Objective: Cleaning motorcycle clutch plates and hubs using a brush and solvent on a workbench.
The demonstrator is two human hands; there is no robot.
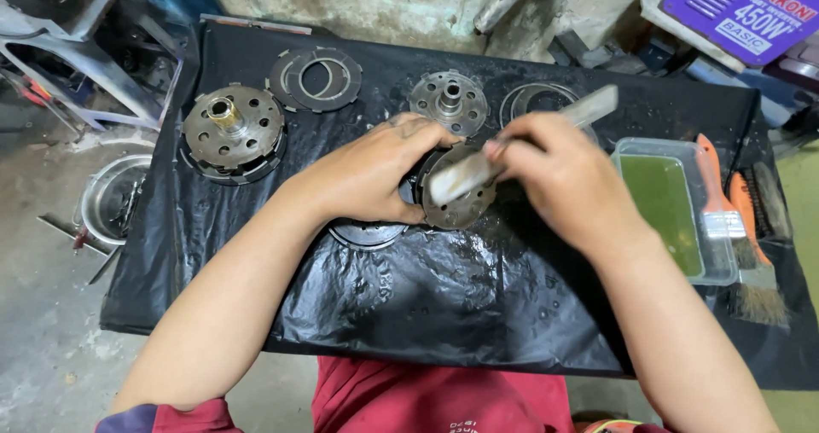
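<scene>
My left hand [367, 177] grips a round, perforated metal clutch part [461, 204], held on edge over the black plastic sheet [444, 296]. My right hand [563, 173] holds a flat grey metal strip [512, 147], like a file or blade, whose lower end lies across the face of the round part. Its upper end sticks out past my fingers toward the back right. Under my left hand a flat ring-shaped plate [367, 232] lies on the sheet, partly hidden.
On the sheet lie a clutch drum [232, 133], a stack of ring plates [316, 79], a hub with holes [448, 100] and another ring [537, 100]. A clear tray of green liquid [674, 207], an orange-handled brush [725, 220] and a steel bowl [111, 198] flank them.
</scene>
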